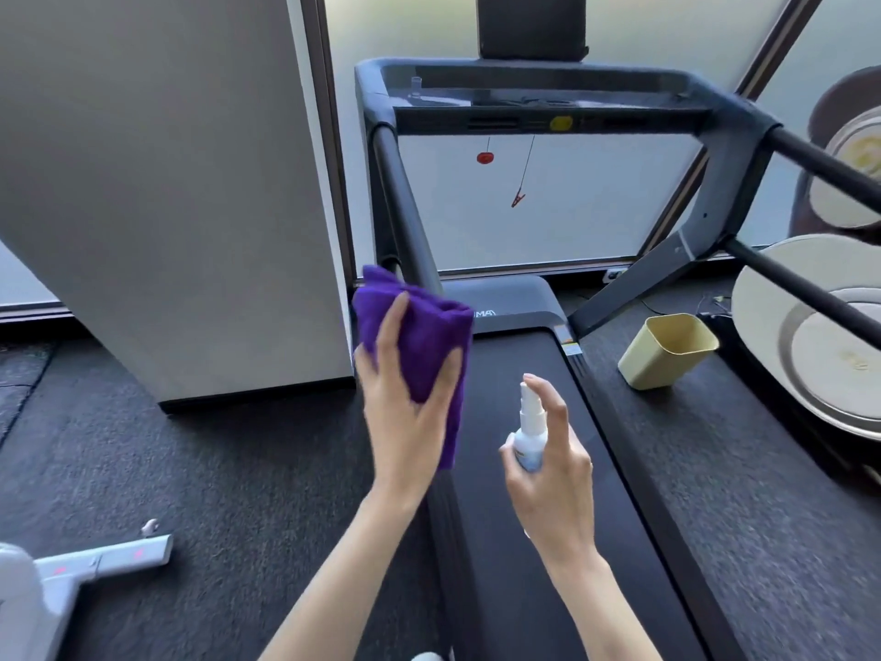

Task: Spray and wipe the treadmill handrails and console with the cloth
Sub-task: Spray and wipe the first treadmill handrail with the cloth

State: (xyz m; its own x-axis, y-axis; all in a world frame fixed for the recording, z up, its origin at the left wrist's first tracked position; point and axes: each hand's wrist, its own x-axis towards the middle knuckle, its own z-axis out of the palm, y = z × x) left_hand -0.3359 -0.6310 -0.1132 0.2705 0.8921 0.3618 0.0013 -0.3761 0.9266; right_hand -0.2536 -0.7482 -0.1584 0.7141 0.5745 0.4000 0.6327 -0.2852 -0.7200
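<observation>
My left hand (405, 398) holds a folded purple cloth (419, 336) in front of the lower end of the treadmill's left handrail (403, 202). My right hand (555, 450) grips a small white spray bottle (530, 429) upright above the black belt (538, 517), with the index finger raised beside its nozzle. The dark console (538, 102) spans the top of the frame, with a yellow button on its front. The right handrail (824, 169) runs off toward the right edge.
A red safety key and a cord with a clip hang under the console. A pale yellow bin (667, 350) lies tipped on the carpet right of the belt. Round white plates (820, 336) sit at the right. A white panel (181, 183) stands left; a white device (71, 574) lies bottom left.
</observation>
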